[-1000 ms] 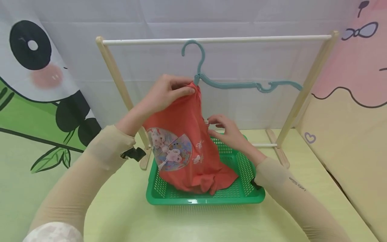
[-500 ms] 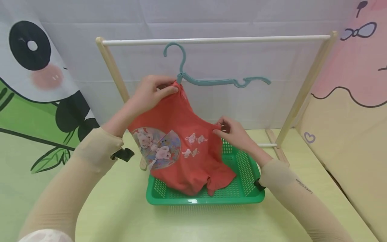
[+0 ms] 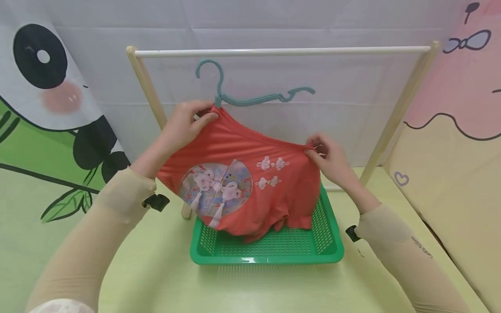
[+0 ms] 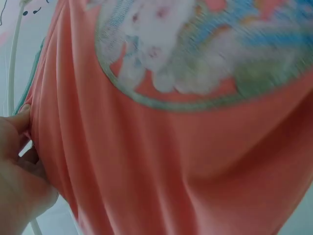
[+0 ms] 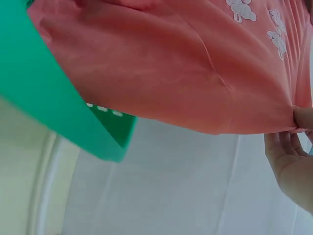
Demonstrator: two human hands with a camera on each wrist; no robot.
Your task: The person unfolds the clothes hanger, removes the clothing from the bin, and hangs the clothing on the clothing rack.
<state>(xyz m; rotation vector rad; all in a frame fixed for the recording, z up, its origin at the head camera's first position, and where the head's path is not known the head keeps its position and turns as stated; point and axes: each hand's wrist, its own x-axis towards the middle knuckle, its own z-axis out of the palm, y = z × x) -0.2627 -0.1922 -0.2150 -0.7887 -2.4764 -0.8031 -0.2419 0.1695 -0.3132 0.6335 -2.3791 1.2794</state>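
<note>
A red child's shirt [image 3: 235, 148] with a round rabbit print and small white appliqués is stretched between both hands in the head view. My left hand [image 3: 185, 124] pinches its upper left corner near the collar, at the base of a teal clothes hanger [image 3: 250, 102]. The hanger's right arm sticks out above the neckline, outside the cloth; its left arm is hidden. At the other end of the neckline, my right hand [image 3: 328, 158] pinches the edge between thumb and fingers. In the left wrist view the shirt [image 4: 146, 161] covers most of the picture.
Below the shirt stands a green perforated basket [image 3: 270, 260] on the pale table [image 3: 235, 289]. Behind it is a wooden rack with a white bar [image 3: 332, 51], higher than the hands. Cartoon-printed cloth walls stand at left and right.
My right hand has taken hold of the neckline edge and pulled it right and up, spreading the shirt. My left hand has moved left with the hanger.
</note>
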